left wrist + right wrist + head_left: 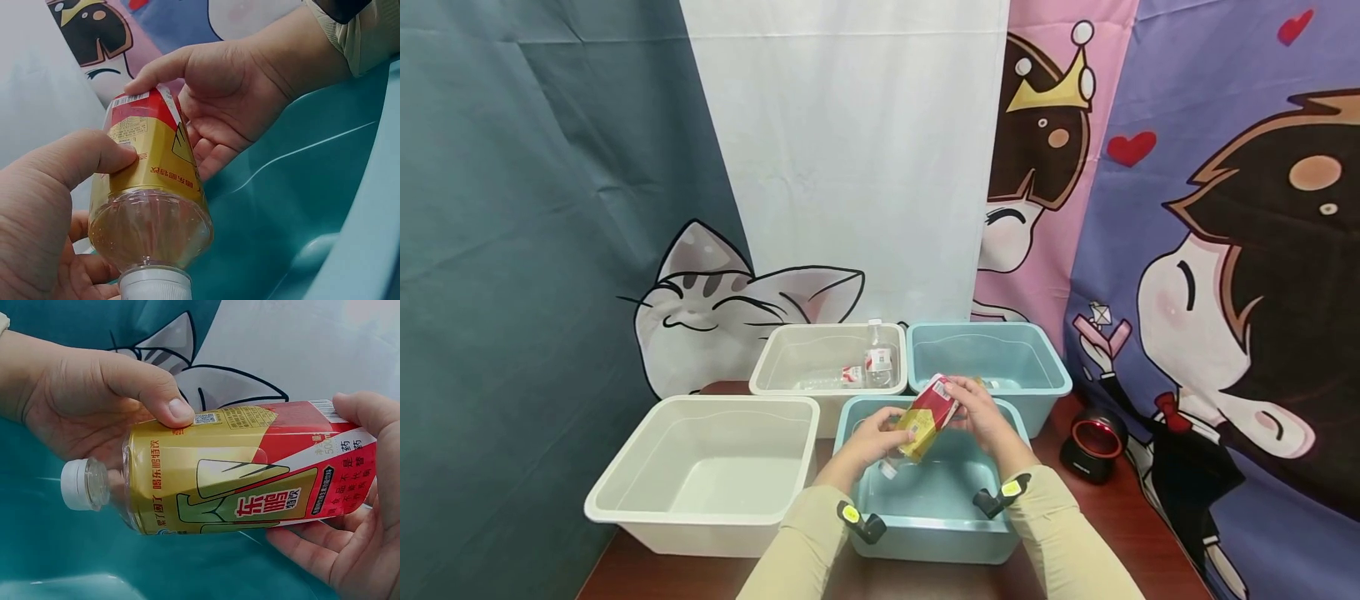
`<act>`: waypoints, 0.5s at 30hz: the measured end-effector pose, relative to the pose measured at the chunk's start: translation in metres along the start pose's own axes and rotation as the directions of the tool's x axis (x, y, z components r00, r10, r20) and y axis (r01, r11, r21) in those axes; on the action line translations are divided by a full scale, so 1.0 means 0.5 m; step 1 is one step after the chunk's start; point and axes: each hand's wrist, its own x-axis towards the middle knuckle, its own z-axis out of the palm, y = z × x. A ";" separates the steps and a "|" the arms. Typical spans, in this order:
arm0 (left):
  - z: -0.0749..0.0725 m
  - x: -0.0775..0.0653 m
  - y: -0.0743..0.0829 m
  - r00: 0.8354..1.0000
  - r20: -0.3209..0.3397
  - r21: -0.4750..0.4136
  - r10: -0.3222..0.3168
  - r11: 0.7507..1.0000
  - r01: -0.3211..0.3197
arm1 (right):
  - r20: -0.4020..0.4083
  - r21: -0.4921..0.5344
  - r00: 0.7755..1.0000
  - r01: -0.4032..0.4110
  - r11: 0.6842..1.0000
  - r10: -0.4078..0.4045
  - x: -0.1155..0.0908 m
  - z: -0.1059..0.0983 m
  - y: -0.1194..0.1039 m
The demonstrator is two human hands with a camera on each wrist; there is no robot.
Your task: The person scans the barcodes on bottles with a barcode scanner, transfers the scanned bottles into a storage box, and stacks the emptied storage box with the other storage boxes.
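Note:
Between both hands, above the front blue bin (936, 533), a drink bottle (244, 472) with a gold and red label and a white cap is held tilted. My left hand (871, 440) grips it near the capped end, thumb on the label. At the base end my right hand (979, 412) holds it between thumb and fingers. In the left wrist view the bottle (150, 181) points its white cap (155, 284) toward the camera, and clear plastic shows below the label. The right wrist view has the label's printed front facing the camera.
A front white bin (700, 521) stands on the left. Behind, a white bin (805, 383) holds clear bottles (878, 360) with red and white labels. The rear blue bin (1022, 382) has something small, partly hidden, inside. A black device with a red ring (1093, 442) sits right on the brown table (1150, 533).

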 end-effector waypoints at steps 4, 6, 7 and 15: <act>-0.002 0.002 -0.003 0.999 -0.028 0.017 -0.026 1.000 0.026 | -0.017 0.005 1.000 -0.006 1.000 0.007 0.002 -0.003 0.001; -0.004 0.004 -0.002 0.998 -0.060 0.026 -0.033 0.999 0.035 | -0.040 0.022 0.999 -0.010 1.000 0.011 0.003 -0.004 0.001; -0.005 0.004 -0.002 0.996 -0.079 0.024 -0.041 0.999 0.044 | -0.049 0.031 0.999 -0.006 0.999 0.008 0.003 -0.005 0.001; -0.010 0.000 0.006 0.988 -0.144 -0.132 -0.050 0.991 0.031 | -0.117 0.170 0.993 0.009 0.985 0.012 0.007 -0.012 0.006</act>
